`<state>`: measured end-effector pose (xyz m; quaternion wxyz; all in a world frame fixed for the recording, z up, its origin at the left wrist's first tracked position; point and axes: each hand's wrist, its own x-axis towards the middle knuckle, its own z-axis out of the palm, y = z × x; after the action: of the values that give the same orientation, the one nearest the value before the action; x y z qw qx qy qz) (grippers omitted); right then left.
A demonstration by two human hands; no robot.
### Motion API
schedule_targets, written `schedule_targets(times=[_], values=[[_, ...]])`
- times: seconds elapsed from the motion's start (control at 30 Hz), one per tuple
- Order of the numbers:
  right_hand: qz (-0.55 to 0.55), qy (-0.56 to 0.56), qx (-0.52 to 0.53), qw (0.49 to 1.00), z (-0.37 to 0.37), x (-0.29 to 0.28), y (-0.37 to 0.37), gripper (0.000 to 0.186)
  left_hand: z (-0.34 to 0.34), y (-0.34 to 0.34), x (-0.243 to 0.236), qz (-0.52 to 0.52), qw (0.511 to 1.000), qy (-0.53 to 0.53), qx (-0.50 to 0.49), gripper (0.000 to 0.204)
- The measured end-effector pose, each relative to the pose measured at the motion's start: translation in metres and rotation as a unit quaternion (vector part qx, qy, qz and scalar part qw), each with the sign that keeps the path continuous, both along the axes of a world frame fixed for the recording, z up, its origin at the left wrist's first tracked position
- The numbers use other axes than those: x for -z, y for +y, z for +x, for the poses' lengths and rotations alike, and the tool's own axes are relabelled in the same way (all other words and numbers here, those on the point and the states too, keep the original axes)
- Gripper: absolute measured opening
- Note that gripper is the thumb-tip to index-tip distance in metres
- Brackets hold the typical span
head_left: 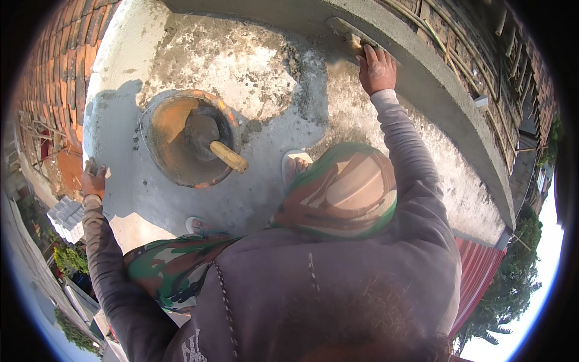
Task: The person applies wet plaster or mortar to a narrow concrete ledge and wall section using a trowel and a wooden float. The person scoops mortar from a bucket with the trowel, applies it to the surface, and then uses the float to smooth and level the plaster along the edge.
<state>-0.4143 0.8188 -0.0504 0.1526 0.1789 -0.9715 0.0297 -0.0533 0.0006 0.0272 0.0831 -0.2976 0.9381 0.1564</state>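
My right hand is closed around the handle of a plastering float. The float's long, mortar-smeared blade lies against the inner face of the grey rendered parapet at the far right. Out to the left, my left hand rests on the edge of the pale low wall, its fingers apart and nothing held. Between my arms stands an orange, mortar-stained bucket with a thin wire handle. Inside it sits a mortar-covered trowel, its wooden handle leaning over the near right rim.
My sandalled feet stand on the rough, mortar-spotted concrete floor. Beyond the left wall are roof tiles and a stack of grey blocks. Past the parapet lie bamboo poles and a red corrugated roof.
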Motion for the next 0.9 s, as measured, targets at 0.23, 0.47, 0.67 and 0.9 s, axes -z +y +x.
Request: schedule_targets(times=[0.23,0.47,0.67,0.9], values=[[0.075,-0.066,0.046,0.994,0.004,0.016,0.023,0.038,-0.004,0.009,-0.004,-0.083,0.996,-0.012,0.040,0.060],[0.110,-0.077,0.160,0.978,0.044,0.017,0.110,0.042,-0.012,0.031,-0.014,-0.058,0.997,-0.048,0.025,0.064],[0.028,-0.086,0.072,0.993,0.047,0.037,0.025,0.039,-0.012,0.032,-0.015,-0.039,0.998,-0.049,-0.005,0.063],[0.061,-0.089,0.048,0.993,-0.008,0.067,-0.082,0.037,-0.014,0.019,-0.013,-0.047,0.998,-0.049,0.008,0.064]])
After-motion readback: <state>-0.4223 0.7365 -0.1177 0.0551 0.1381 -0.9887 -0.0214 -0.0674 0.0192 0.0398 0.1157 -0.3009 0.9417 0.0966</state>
